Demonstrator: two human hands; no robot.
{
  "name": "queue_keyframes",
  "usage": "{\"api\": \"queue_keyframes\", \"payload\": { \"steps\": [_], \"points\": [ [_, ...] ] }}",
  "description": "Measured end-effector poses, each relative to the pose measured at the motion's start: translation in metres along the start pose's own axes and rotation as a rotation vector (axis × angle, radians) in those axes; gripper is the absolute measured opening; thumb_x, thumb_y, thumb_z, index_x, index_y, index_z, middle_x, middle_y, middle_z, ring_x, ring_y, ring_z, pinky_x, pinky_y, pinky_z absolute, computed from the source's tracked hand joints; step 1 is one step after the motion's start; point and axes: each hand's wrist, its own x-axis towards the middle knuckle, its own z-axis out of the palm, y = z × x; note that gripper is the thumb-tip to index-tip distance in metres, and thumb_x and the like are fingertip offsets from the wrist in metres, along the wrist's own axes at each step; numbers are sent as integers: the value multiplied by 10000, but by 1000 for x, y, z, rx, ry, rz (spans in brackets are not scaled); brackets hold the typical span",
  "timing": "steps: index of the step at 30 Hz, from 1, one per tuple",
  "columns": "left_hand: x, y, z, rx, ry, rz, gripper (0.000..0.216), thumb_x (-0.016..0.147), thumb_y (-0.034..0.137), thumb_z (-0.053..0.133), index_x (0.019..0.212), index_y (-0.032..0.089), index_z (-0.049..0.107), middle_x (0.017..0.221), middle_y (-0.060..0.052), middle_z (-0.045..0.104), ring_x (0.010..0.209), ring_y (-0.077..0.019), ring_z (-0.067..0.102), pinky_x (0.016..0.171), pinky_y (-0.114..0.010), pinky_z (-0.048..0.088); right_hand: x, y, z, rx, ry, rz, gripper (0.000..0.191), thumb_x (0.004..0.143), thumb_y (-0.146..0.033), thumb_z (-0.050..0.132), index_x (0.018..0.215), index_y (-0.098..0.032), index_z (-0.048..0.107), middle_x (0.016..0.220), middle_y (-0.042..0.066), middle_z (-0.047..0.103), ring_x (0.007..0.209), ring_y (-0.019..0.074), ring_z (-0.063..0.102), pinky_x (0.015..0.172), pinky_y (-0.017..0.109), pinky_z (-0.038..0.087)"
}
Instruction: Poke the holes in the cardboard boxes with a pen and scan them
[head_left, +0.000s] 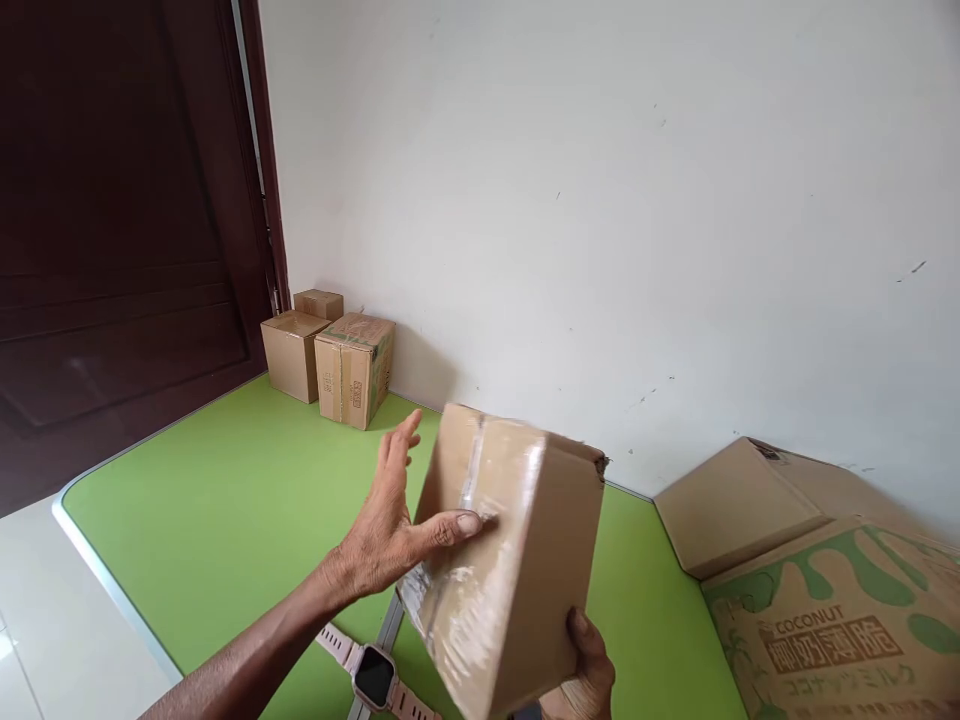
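the taped box [502,570] is up in the person's hands, tilted above the green surface [262,500], so the handling looks partway: clear tape already covers its near face, but it is not set down. the right hand [589,670] grips it low, fingers closed on its bottom edge; the left hand [390,530] has its fingers spread wide, only the thumb lying across the tape (how hard it presses, i cannot tell).

at the far left corner, near the dark door [112,200], a small box [321,303], a plain box [291,360] and a printed box [343,385] already stand grouped. a large carton [840,620] takes up the right side. the pink-strapped watch [375,675], just beside the left forearm, seems the likeliest obstacle to lowering the box; the wall [600,200] bounds the far side.
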Motion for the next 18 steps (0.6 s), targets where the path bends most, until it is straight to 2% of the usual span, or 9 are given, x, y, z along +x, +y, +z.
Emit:
{"api": "queue_keyframes", "payload": {
  "steps": [3, 5, 7, 10, 12, 15, 18],
  "points": [
    [7, -4, -3, -225, -180, -172, 1404, 786, 828, 817, 1788, 211, 50, 1820, -216, 228, 1671, -479, 259, 1367, -643, 299, -11, -12, 14, -138, -102, 7, 725, 665, -713, 919, 1248, -291, 833, 1245, 144, 817, 1173, 493, 749, 1018, 699, 603],
    [10, -7, -6, -270, -232, -185, 1451, 761, 793, 863, 1789, 219, 15, 1837, -212, 197, 1678, -487, 250, 1357, -630, 335, -24, -29, 35, -249, -168, -50, 912, 667, -601, 965, 1491, -317, 700, 1384, 144, 763, 1294, 466, 695, 1063, 655, 582],
    [14, -11, -10, -300, -281, -177, 1441, 764, 716, 911, 1791, 259, 10, 1841, -192, 209, 1667, -480, 293, 1333, -610, 392, -35, -46, 56, -327, -201, -109, 1042, 674, -557, 976, 1614, -341, 580, 1445, 141, 728, 1345, 450, 663, 1086, 609, 569],
    [19, -20, -15, -414, -316, -204, 1395, 801, 635, 924, 1789, 308, -5, 1781, -179, 371, 1584, -445, 461, 1267, -584, 492, -42, -60, 77, -383, -229, -159, 1062, 700, -580, 961, 1648, -361, 535, 1481, 130, 703, 1362, 436, 648, 1070, 540, 576],
    [23, -30, -16, -458, -302, -237, 1361, 805, 597, 938, 1790, 313, 42, 1735, -173, 451, 1530, -425, 533, 1247, -577, 513, -38, -58, 80, -420, -248, -182, 1049, 734, -604, 941, 1659, -345, 519, 1526, 134, 669, 1377, 424, 636, 1066, 523, 576],
    [30, -52, -16, -519, -251, -318, 1299, 791, 549, 959, 1780, 320, 148, 1702, -164, 500, 1470, -415, 593, 1213, -580, 540, -26, -48, 72, -506, -277, -193, 1043, 793, -654, 905, 1676, -298, 480, 1552, 161, 641, 1404, 415, 617, 1060, 522, 584],
    [37, -74, -17, -617, -156, -422, 1261, 738, 555, 977, 1745, 278, 270, 1643, -192, 560, 1354, -428, 677, 1062, -552, 636, -14, -47, 55, -622, -296, -165, 1046, 801, -760, 856, 1648, -255, 506, 1553, 197, 639, 1421, 431, 608, 1023, 524, 611]
  ]
}}
